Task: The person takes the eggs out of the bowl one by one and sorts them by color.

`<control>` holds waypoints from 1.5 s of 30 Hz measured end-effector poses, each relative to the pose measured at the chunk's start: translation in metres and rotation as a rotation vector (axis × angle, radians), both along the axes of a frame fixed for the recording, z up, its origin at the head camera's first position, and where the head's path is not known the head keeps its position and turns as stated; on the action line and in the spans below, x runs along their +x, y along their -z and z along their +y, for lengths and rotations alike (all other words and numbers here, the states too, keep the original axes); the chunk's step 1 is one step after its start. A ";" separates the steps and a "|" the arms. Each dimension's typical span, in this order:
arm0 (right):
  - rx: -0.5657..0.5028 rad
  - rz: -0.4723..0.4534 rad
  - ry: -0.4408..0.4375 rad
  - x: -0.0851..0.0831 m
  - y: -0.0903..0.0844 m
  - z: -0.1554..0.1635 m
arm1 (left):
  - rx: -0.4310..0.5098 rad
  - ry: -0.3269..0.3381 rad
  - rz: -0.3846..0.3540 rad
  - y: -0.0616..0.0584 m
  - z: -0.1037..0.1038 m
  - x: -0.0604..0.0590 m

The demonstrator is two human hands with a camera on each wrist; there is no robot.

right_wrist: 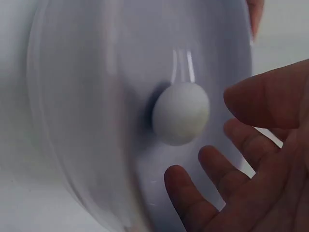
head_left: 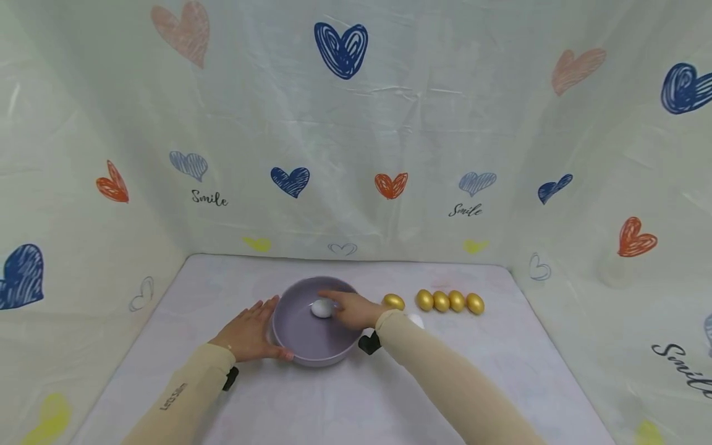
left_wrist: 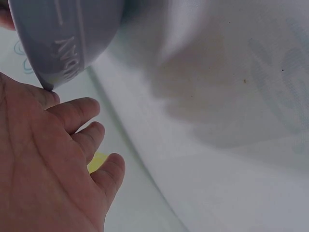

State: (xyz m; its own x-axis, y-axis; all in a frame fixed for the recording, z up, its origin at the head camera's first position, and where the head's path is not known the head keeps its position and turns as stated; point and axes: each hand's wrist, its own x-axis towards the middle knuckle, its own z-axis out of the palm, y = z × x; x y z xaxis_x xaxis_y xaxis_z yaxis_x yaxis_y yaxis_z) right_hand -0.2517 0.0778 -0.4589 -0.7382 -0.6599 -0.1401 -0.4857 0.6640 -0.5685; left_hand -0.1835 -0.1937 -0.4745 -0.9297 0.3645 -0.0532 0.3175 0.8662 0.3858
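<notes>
Heart-printed sheeting backs a pale bench (head_left: 345, 402). White egg (head_left: 321, 308) lies inside the lavender bowl (head_left: 300, 337), just beside the right hand (head_left: 356, 310), fingers released and apart from it. Left hand (head_left: 247, 334), fingers straight, rests against the bowl's outer wall; gold eggs (head_left: 449, 301) stand further right.

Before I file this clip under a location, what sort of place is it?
Probably a staged tabletop booth, not a real kitchen: heart-printed cloth walls in a pale table on three sides. On it sit only a bowl holding a white egg, and gold eggs in a row.
</notes>
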 end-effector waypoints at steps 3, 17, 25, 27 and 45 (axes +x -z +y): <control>0.056 0.022 -0.024 0.001 0.006 -0.003 | 0.002 0.004 0.006 0.000 0.000 0.000; 0.175 0.125 -0.135 0.011 0.013 -0.007 | 0.006 0.002 0.021 0.002 0.000 0.000; 0.185 0.132 -0.163 0.017 0.012 -0.010 | -0.003 -0.002 0.028 0.003 0.000 0.000; 0.191 0.137 -0.166 0.017 0.012 -0.011 | 0.000 -0.002 0.028 0.003 0.000 0.001; 0.212 0.172 -0.201 0.017 0.019 -0.016 | -0.015 0.005 0.013 -0.004 0.004 0.005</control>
